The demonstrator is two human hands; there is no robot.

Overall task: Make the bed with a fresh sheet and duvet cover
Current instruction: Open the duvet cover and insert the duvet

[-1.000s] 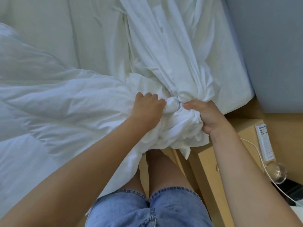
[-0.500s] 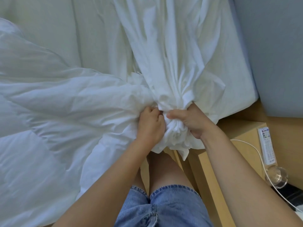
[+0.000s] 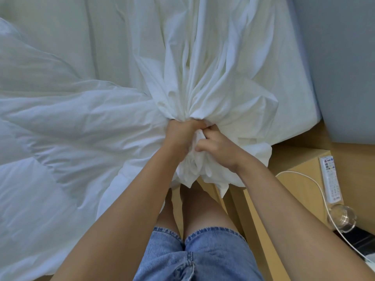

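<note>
Step judged: duvet cover (image 3: 203,94) is gathered, clenched in curled left hand (image 3: 179,135) and right hand (image 3: 218,151). Next: duvet (image 3: 71,128) at 9 o'clock to be fed in.

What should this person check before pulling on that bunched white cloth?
1. Left hand grips the white cover: ok.
2. Right hand grips it too: ok.
3. Cover's corner found: cannot tell, folds hide it.
4. Duvet lies on the bed: ok.
5. Glass and remote control apart from the cover: ok.
</note>
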